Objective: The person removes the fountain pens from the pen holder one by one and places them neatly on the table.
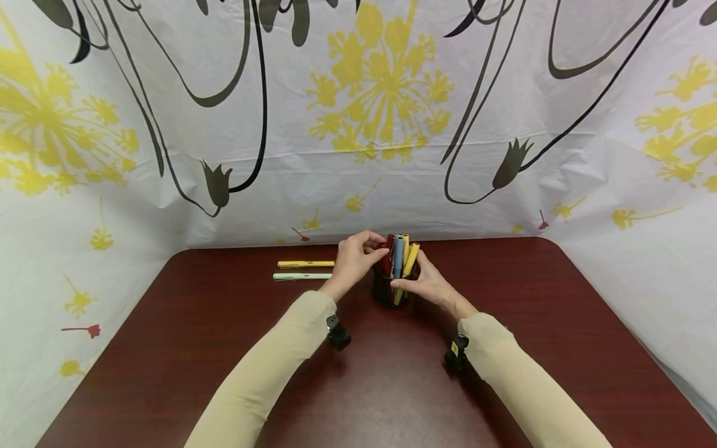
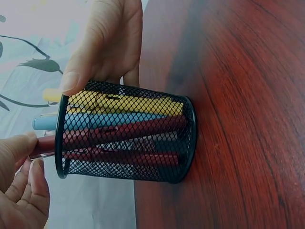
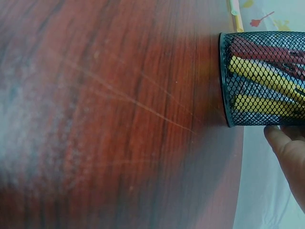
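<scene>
A black mesh pen cup [image 1: 382, 294] stands upright near the table's far edge. My right hand [image 1: 430, 284] holds it from the right, thumb at the rim in the left wrist view. My left hand [image 1: 354, 260] reaches in from the left and pinches the top of a dark red pen [image 2: 45, 143] between thumb and fingers. That pen's lower part is inside the cup. Another dark red pen [image 2: 152, 158], a light blue pen [image 1: 398, 256] and yellow pens [image 1: 411, 258] also stand in the cup, leaning at slightly different angles.
Left of the cup, a yellow pen [image 1: 302, 264] and a pale green pen [image 1: 299, 276] lie side by side on the dark red wooden table [image 1: 386, 386]. My left hand covers their right ends in the head view. A patterned white cloth [image 1: 386, 186] hangs behind the table.
</scene>
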The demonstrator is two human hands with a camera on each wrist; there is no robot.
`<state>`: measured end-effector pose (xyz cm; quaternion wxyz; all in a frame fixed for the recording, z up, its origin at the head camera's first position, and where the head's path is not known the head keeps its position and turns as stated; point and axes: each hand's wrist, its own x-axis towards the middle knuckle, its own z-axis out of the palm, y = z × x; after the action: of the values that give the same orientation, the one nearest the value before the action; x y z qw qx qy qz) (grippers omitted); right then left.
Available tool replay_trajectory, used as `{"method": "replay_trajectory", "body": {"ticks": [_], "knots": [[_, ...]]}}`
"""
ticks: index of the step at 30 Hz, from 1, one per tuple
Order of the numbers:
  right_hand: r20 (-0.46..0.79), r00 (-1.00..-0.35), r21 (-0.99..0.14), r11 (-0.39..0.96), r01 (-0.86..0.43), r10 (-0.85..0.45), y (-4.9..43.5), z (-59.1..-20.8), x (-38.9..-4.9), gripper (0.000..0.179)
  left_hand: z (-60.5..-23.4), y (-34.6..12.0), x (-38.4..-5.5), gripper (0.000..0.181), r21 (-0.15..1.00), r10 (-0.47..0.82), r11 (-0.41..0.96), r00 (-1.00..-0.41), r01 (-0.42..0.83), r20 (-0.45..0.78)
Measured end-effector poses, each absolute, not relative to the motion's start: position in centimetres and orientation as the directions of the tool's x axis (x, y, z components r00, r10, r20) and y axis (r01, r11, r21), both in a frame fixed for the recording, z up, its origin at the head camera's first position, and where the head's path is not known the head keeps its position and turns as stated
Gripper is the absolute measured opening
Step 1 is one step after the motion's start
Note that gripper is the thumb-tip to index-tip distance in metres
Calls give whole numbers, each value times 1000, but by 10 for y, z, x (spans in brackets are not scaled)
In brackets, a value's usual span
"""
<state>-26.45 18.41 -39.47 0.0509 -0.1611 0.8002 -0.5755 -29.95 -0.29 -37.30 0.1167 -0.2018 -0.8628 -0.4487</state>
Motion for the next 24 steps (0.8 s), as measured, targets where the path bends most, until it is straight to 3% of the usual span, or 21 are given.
{"method": "replay_trajectory", "body": {"ticks": [24], "knots": [[127,-937,-941,259,-217,-325,184,-396,-265,81,-365,-14,-295,19,695,295,533,-876,483,382]]}}
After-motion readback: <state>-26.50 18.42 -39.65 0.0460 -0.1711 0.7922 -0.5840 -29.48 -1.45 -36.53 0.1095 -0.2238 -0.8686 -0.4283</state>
